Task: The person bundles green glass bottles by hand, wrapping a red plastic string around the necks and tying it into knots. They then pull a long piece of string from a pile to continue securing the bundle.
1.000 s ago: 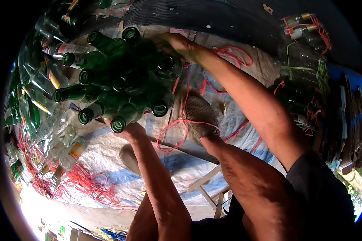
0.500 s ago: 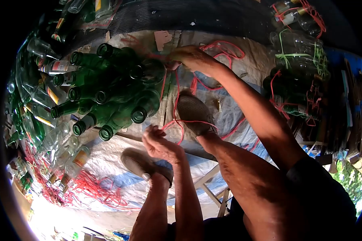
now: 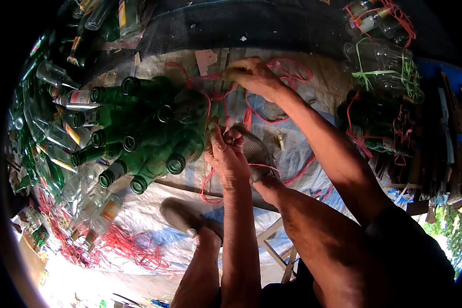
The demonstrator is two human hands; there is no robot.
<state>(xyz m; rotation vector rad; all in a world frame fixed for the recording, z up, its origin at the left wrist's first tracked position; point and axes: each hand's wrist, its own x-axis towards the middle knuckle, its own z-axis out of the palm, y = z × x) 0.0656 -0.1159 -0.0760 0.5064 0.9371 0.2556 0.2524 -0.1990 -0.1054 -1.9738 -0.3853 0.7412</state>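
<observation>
A cluster of green glass bottles (image 3: 143, 136) lies close together on the sheet, necks toward the left. Red plastic string (image 3: 209, 105) runs along the right side of the cluster, near the bottle bases. My left hand (image 3: 230, 156) pinches the string just right of the bottles, fingers closed. Farther up, my right hand (image 3: 251, 77) is closed on another stretch of the same string, which reaches left past its fingertips. Loose loops of string (image 3: 292, 72) lie beside the right hand, and one strand crosses my right shoe (image 3: 254, 149).
More loose bottles (image 3: 61, 133) crowd the left side, with a tangle of red string (image 3: 133, 249) below. Tied bundles of bottles (image 3: 380, 120) stand at the right, one bound in green string (image 3: 367, 72). A pale sheet (image 3: 149, 215) covers the ground under my feet.
My left hand has moved up to the string beside the bottles and closed on it. My right hand has shifted slightly right, drawing string with it. The bottles appear slightly lower in view.
</observation>
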